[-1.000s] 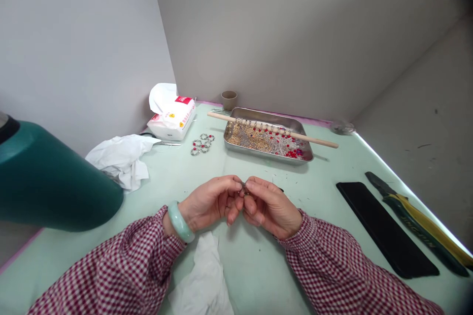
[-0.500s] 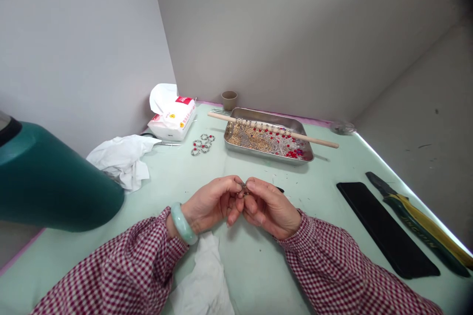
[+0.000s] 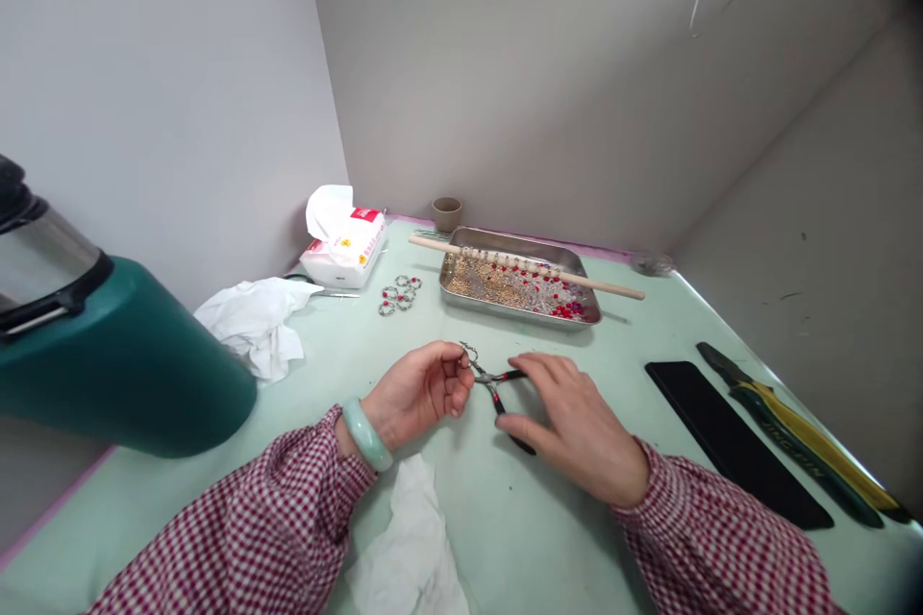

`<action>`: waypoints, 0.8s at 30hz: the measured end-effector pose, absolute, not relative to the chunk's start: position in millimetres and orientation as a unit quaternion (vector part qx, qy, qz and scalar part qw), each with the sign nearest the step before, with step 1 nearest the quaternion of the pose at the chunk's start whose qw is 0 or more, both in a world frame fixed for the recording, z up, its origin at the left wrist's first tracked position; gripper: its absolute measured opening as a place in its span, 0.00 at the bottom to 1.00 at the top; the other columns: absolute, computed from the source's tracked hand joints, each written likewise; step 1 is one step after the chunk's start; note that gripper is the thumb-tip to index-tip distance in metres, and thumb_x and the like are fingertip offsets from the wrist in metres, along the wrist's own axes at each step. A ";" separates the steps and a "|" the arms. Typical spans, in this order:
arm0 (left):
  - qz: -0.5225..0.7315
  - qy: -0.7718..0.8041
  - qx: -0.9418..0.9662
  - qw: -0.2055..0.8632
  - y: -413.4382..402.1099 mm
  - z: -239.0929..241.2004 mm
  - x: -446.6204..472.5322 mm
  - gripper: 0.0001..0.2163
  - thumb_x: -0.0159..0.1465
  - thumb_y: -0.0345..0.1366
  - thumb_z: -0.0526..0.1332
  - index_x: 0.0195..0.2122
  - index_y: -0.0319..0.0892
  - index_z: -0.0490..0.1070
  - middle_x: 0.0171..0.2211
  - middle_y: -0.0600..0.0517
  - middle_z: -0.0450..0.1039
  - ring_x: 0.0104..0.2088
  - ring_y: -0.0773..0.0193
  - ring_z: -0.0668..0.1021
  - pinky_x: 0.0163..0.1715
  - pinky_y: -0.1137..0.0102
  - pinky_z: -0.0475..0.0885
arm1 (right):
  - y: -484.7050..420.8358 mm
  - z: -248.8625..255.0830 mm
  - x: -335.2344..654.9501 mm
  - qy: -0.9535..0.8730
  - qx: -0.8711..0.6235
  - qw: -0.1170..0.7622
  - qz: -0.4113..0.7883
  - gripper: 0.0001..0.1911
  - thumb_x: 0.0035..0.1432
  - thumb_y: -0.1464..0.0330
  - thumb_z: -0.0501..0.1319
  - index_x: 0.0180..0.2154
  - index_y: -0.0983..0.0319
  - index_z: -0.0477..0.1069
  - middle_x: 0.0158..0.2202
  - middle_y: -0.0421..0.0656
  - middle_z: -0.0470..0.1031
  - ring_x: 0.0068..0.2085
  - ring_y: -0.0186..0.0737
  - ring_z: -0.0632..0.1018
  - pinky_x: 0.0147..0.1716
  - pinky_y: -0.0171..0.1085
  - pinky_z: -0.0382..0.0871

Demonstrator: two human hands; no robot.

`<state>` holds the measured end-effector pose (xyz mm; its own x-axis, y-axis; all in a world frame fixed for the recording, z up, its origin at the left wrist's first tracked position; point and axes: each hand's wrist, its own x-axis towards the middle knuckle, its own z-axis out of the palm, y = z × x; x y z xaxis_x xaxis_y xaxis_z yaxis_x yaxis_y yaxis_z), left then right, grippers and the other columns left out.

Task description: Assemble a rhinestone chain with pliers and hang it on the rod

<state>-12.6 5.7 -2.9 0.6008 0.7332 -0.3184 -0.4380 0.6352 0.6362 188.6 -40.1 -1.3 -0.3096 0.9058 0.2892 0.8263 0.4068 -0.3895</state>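
My left hand [image 3: 422, 389], a pale green bangle at its wrist, pinches a small twisted-wire ring [image 3: 470, 353] between thumb and fingertips. Facing it, my right hand [image 3: 577, 418] has small pliers [image 3: 487, 379] by their black handles, thumb against the lower handle and fingers against the upper one. The handles are spread apart. The plier tips reach to the wire ring; whether they bite on it is too small to tell. Several similar rings [image 3: 399, 296] with red beads lie on the table beyond my left hand.
A metal tray [image 3: 519, 315] of gold, clear and red beads carries a wooden rod [image 3: 610, 287] strung with rings. Around stand a green bottle [image 3: 137, 375], tissue pack [image 3: 346, 255] and small cup [image 3: 447, 213]. Large shears [image 3: 793, 432] lie by a black case [image 3: 735, 442] on the right.
My right hand has left the fingertip pinch beside my left hand, moved right and taken hold of the pliers. My left hand keeps its pinch, and the wire ring shows more clearly.
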 end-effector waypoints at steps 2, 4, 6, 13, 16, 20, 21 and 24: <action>0.342 0.289 0.248 0.859 5.6 -2.8 -12.5 0.06 0.60 0.31 0.55 0.28 0.35 0.68 0.20 0.52 0.70 0.15 0.71 0.71 0.16 0.77 0.64 | -50.8 -8.1 184.8 -0.819 -0.537 0.194 0.059 0.29 0.50 0.57 0.62 0.52 0.61 0.63 0.50 0.51 0.67 0.50 0.54 0.66 0.45 0.52 0.62; 0.344 0.287 0.247 0.859 5.2 -3.3 -12.3 0.06 0.60 0.31 0.55 0.28 0.35 0.68 0.20 0.52 0.70 0.15 0.71 0.70 0.16 0.77 0.64 | -58.3 -12.8 177.1 -0.819 -0.544 0.178 0.046 0.26 0.51 0.62 0.61 0.52 0.61 0.63 0.49 0.51 0.67 0.49 0.53 0.67 0.44 0.50 0.63; 0.346 0.282 0.252 0.859 4.8 -4.1 -12.1 0.06 0.60 0.32 0.55 0.28 0.35 0.68 0.20 0.53 0.70 0.14 0.72 0.70 0.16 0.77 0.63 | -60.4 -15.9 170.4 -0.817 -0.545 0.182 0.043 0.23 0.52 0.68 0.59 0.51 0.62 0.65 0.45 0.51 0.68 0.46 0.51 0.68 0.43 0.49 0.63; 0.339 0.301 0.283 0.845 4.0 -3.4 -12.0 0.06 0.58 0.34 0.56 0.28 0.36 0.67 0.20 0.53 0.68 0.14 0.72 0.68 0.14 0.76 0.59 | -28.7 -3.8 188.4 -0.690 -0.549 0.337 0.331 0.17 0.53 0.67 0.51 0.43 0.64 0.71 0.39 0.49 0.70 0.41 0.46 0.69 0.37 0.44 0.66; 0.336 0.319 0.301 0.834 3.1 -2.5 -12.3 0.06 0.58 0.36 0.56 0.28 0.37 0.66 0.21 0.54 0.68 0.14 0.72 0.68 0.14 0.76 0.58 | -18.5 12.5 194.1 -0.524 -0.457 0.372 0.615 0.23 0.60 0.59 0.44 0.44 0.64 0.69 0.42 0.50 0.69 0.36 0.41 0.71 0.23 0.36 0.64; 0.352 0.332 0.337 0.808 3.2 -3.4 -12.0 0.06 0.58 0.36 0.56 0.28 0.38 0.65 0.21 0.54 0.67 0.14 0.73 0.67 0.14 0.76 0.58 | -19.6 12.4 184.9 -0.528 -0.424 0.401 0.617 0.18 0.59 0.60 0.49 0.44 0.63 0.68 0.45 0.50 0.68 0.36 0.40 0.72 0.24 0.35 0.65; 0.358 0.336 0.339 0.802 3.5 -3.6 -11.8 0.07 0.58 0.36 0.55 0.28 0.38 0.65 0.21 0.55 0.67 0.14 0.73 0.66 0.14 0.76 0.57 | -21.2 8.1 182.1 -0.574 -0.443 0.400 0.561 0.16 0.58 0.62 0.51 0.44 0.63 0.67 0.43 0.49 0.69 0.37 0.41 0.72 0.28 0.36 0.66; 0.366 0.355 0.333 0.793 4.6 -3.0 -10.6 0.07 0.57 0.36 0.55 0.25 0.38 0.63 0.20 0.56 0.65 0.13 0.74 0.64 0.14 0.76 0.55 | -25.6 -6.7 177.2 -0.717 -0.477 0.388 0.329 0.15 0.55 0.69 0.55 0.45 0.62 0.67 0.40 0.46 0.71 0.38 0.41 0.71 0.37 0.41 0.67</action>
